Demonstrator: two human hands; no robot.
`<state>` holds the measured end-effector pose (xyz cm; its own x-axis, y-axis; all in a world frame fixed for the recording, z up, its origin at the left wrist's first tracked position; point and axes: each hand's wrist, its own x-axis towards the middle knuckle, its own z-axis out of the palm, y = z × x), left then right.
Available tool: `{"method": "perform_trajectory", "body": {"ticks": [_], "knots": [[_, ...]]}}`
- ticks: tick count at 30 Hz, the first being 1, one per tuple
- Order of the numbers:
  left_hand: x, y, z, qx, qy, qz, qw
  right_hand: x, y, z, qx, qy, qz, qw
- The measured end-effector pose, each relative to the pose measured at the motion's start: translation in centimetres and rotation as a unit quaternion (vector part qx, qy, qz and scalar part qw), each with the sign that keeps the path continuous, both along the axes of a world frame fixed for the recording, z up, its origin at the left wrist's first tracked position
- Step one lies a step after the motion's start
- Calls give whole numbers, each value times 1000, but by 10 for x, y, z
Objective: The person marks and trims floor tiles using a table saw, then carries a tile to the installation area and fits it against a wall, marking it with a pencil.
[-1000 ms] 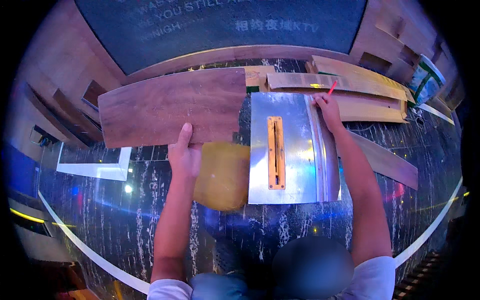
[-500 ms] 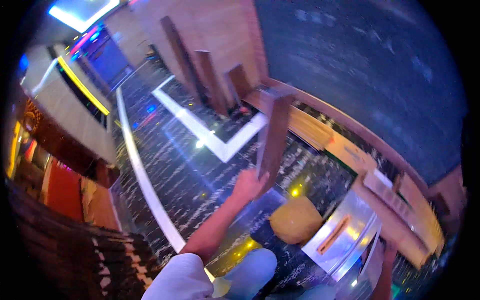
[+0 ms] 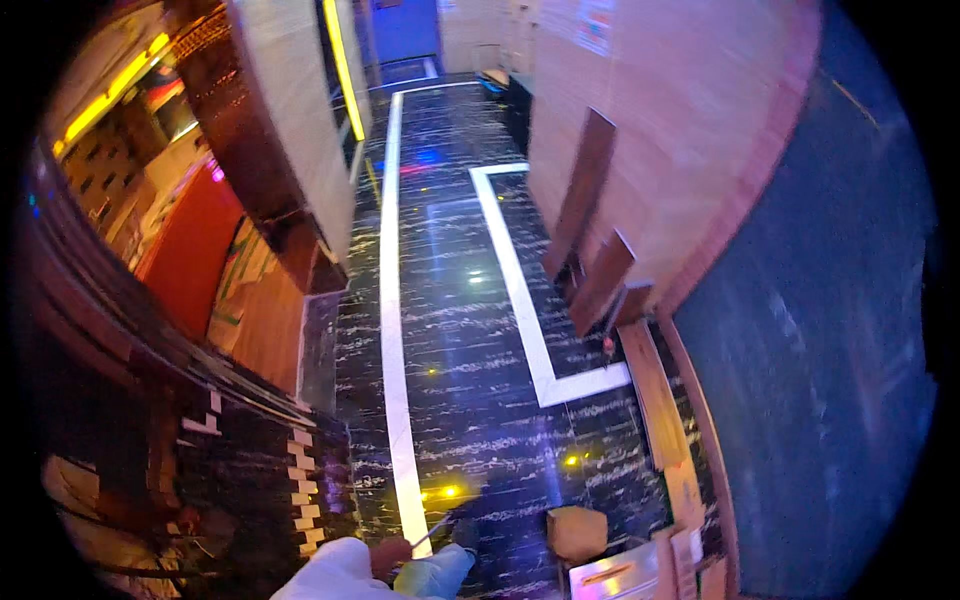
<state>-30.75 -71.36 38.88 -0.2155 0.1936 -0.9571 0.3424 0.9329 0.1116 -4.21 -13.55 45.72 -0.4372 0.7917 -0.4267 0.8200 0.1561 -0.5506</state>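
Low in the picture, my left hand (image 3: 391,555) shows beside my pale sleeve and knee. Its fingers look closed around something thin, with a narrow light edge slanting up to the right, blurred against the dark floor; I cannot tell what it is. My right hand is out of view. To the right of my knee sits a brown, rounded block (image 3: 577,533) on the floor. Beside it is a shiny metal case (image 3: 615,577) with a slot-like brown strip, partly cut off by the lower edge.
Brown planks, a tall one (image 3: 583,190) and a shorter one (image 3: 604,283), lean against the pale wall. More boards (image 3: 657,395) lie along the base of the dark panel (image 3: 820,380). White strips (image 3: 393,330) cross the black floor. A red panel (image 3: 190,245) stands at left.
The view has swung right-to-left and up along the corridor. My left hand, which gripped an upright brown plank, is now low near my knee. My right hand has left the view.
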Motion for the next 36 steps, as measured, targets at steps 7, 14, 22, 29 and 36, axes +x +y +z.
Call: {"method": "perform_trajectory", "body": {"ticks": [7, 14, 22, 29, 36], "knots": [[-105, -125, 94, -26, 38, 199, 979, -224, 11, 52, -90, -4, 80, 993], [-196, -135, 115, -13, 78, 365, 928, -488, -66, 37, -206, -28, 179, 962], [-348, -93, 179, -44, 144, 574, 805, -714, -41, 4, -276, -76, 108, 952], [-534, -136, 232, -45, 267, 656, 705, -1142, -75, 23, -219, 136, 329, 909], [-631, -243, 261, -86, 368, 729, 571, -1340, -319, -8, 97, 49, 710, 696]]}}
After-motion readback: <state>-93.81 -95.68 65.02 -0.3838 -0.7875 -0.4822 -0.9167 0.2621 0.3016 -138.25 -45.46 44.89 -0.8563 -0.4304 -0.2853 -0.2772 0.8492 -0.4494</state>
